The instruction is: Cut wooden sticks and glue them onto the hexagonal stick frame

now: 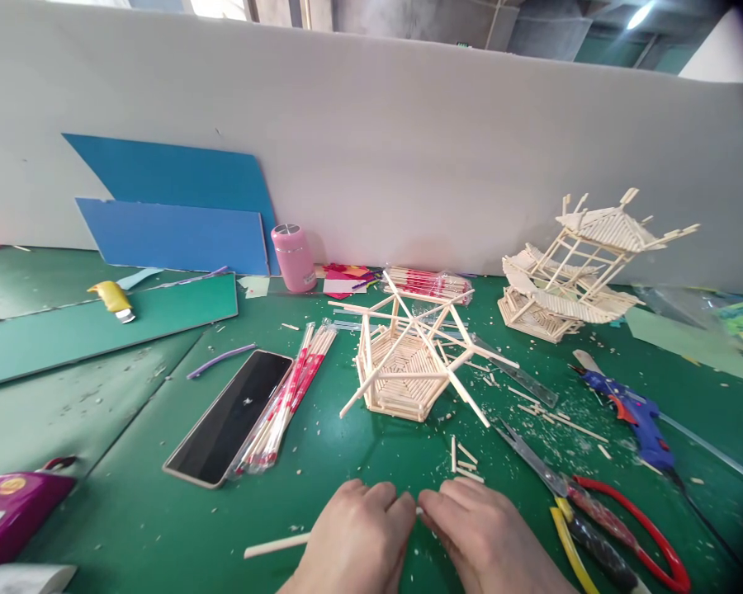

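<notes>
Both my hands are near the table's front edge, close together. My left hand (365,536) is closed around a thin wooden stick (276,545), whose bare end sticks out to the left. A bit of its pale tip shows between my hands. My right hand (470,528) is also closed, its fingers pinched at that end of the stick and mostly hidden. Beyond my hands stands a six-sided frame of wooden sticks (402,408), with a woven-looking base and long sticks crossing on top. Several short cut stick pieces (464,458) lie just past my right hand.
On the right are red-handled scissors (662,544), a blue glue gun (641,425) and a stick pagoda model (570,280). To the left lie a phone (229,421), bagged sticks (291,396) and a purple device (21,516). A pink flask (294,260) stands behind.
</notes>
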`<move>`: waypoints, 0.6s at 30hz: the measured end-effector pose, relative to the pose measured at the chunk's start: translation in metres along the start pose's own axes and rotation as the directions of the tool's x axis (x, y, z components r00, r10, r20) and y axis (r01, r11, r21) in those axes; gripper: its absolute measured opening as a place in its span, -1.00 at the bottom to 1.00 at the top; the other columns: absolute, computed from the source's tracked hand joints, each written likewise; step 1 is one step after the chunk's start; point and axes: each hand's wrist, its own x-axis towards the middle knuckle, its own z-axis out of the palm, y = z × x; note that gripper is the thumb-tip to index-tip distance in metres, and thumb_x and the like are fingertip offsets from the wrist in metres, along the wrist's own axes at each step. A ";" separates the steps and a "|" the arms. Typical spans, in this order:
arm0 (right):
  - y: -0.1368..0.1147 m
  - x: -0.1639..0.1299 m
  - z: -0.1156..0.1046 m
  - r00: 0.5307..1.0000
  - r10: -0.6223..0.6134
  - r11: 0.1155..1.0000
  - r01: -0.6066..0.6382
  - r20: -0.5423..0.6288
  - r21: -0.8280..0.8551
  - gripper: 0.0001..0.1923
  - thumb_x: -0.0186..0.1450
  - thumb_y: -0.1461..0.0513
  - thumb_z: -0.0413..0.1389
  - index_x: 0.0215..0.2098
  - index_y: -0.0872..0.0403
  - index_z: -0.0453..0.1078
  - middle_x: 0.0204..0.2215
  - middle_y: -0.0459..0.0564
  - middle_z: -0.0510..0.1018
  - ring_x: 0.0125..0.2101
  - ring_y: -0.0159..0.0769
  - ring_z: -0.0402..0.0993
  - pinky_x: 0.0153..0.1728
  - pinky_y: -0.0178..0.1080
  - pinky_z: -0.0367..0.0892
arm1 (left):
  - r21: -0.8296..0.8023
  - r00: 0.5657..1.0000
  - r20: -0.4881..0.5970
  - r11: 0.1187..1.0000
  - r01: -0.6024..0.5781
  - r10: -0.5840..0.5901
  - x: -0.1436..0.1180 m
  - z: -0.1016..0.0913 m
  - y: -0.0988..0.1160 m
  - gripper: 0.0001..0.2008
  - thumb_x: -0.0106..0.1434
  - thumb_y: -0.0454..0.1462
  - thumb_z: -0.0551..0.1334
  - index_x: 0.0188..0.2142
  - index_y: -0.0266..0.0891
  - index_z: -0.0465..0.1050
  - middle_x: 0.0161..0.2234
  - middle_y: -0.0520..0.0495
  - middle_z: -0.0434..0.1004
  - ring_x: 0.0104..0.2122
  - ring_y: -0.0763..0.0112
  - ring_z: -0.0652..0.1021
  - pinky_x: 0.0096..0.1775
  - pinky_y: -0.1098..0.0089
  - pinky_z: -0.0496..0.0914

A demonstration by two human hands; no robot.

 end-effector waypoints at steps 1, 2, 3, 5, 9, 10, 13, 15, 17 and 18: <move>0.000 0.000 0.001 1.000 0.003 1.000 -0.003 0.003 -0.003 -0.78 0.20 0.43 -0.08 -0.52 0.07 0.25 -0.59 -0.09 0.40 -0.56 -0.34 0.33 -0.55 -0.33 0.11 | -0.003 1.000 0.001 1.000 0.004 -0.004 0.000 0.001 0.000 -0.84 0.05 -0.45 0.04 -0.53 -0.24 0.32 -0.59 -0.05 0.42 -0.66 0.37 0.37 -0.59 0.41 0.22; 0.000 0.000 0.002 1.000 0.006 1.000 -0.006 0.006 -0.005 -0.78 0.20 0.43 -0.08 -0.51 0.07 0.26 -0.58 -0.09 0.41 -0.56 -0.34 0.33 -0.55 -0.33 0.11 | -0.004 1.000 0.005 1.000 0.008 -0.008 0.001 0.002 -0.001 -0.84 0.05 -0.46 0.04 -0.53 -0.24 0.32 -0.58 -0.05 0.42 -0.66 0.37 0.37 -0.58 0.41 0.22; 0.000 0.000 0.003 1.000 0.008 1.000 -0.008 0.011 -0.007 -0.78 0.20 0.43 -0.09 -0.51 0.07 0.26 -0.58 -0.08 0.41 -0.56 -0.34 0.34 -0.55 -0.33 0.11 | -0.002 1.000 0.008 1.000 0.008 -0.008 0.000 0.003 -0.001 -0.84 0.04 -0.46 0.04 -0.53 -0.24 0.32 -0.58 -0.05 0.42 -0.66 0.36 0.37 -0.58 0.40 0.22; 0.000 0.000 0.005 1.000 0.012 1.000 -0.012 0.004 -0.010 -0.77 0.20 0.43 -0.10 -0.52 0.08 0.27 -0.59 -0.07 0.42 -0.56 -0.33 0.35 -0.56 -0.32 0.11 | 0.020 1.000 0.006 1.000 0.009 -0.009 0.000 0.004 -0.001 -0.84 0.03 -0.46 0.04 -0.53 -0.24 0.33 -0.58 -0.05 0.42 -0.66 0.35 0.37 -0.58 0.39 0.22; 0.000 0.000 0.009 0.999 0.019 1.000 -0.019 -0.030 -0.011 -0.74 0.22 0.44 -0.14 -0.50 0.10 0.30 -0.59 -0.04 0.43 -0.56 -0.32 0.37 -0.57 -0.32 0.12 | 0.049 1.000 -0.007 0.999 0.012 -0.012 -0.001 0.004 0.001 -0.84 0.02 -0.46 0.05 -0.49 -0.25 0.35 -0.58 -0.06 0.42 -0.66 0.33 0.38 -0.59 0.37 0.21; 0.000 0.000 0.009 0.999 0.017 1.000 -0.018 -0.027 -0.009 -0.75 0.22 0.43 -0.13 -0.50 0.10 0.30 -0.59 -0.04 0.43 -0.56 -0.32 0.37 -0.57 -0.32 0.13 | 0.045 1.000 -0.006 0.999 0.014 -0.014 -0.001 0.004 0.001 -0.83 0.03 -0.47 0.04 -0.49 -0.26 0.35 -0.57 -0.07 0.43 -0.65 0.33 0.38 -0.58 0.37 0.21; 0.000 -0.001 0.005 0.998 0.038 0.999 -0.038 0.041 0.016 -0.76 0.21 0.42 -0.10 -0.52 0.08 0.29 -0.59 -0.06 0.44 -0.57 -0.34 0.37 -0.56 -0.34 0.15 | 0.017 1.000 0.003 1.000 -0.002 0.001 0.000 0.008 -0.002 -0.83 0.06 -0.46 0.02 -0.51 -0.25 0.33 -0.58 -0.06 0.42 -0.66 0.36 0.37 -0.58 0.39 0.19; 0.001 -0.001 0.000 0.994 0.055 0.996 -0.061 0.091 0.063 -0.77 0.21 0.40 -0.09 -0.54 0.06 0.27 -0.60 -0.09 0.43 -0.58 -0.35 0.36 -0.57 -0.35 0.16 | -0.029 0.998 -0.013 0.998 -0.055 0.055 0.000 0.012 -0.006 -0.85 0.06 -0.44 0.03 -0.55 -0.24 0.30 -0.61 -0.03 0.40 -0.68 0.40 0.34 -0.60 0.41 0.14; 0.001 -0.001 -0.010 0.994 0.024 0.988 -0.040 0.106 0.151 -0.76 0.20 0.35 -0.09 -0.59 0.03 0.22 -0.64 -0.12 0.39 -0.61 -0.38 0.31 -0.62 -0.37 0.13 | -0.094 0.988 -0.031 0.983 -0.154 0.152 -0.001 0.014 -0.009 -0.83 0.09 -0.39 0.04 -0.60 -0.22 0.25 -0.66 0.01 0.35 -0.71 0.46 0.30 -0.62 0.42 0.07; 0.001 0.000 -0.017 0.992 -0.009 0.977 -0.017 0.123 0.212 -0.75 0.19 0.32 -0.08 -0.63 0.03 0.17 -0.67 -0.14 0.35 -0.64 -0.40 0.27 -0.66 -0.38 0.10 | -0.127 0.978 -0.034 0.970 -0.209 0.206 -0.002 0.013 -0.011 -0.79 0.13 -0.36 0.03 -0.62 -0.22 0.23 -0.68 0.03 0.33 -0.71 0.48 0.29 -0.62 0.42 0.05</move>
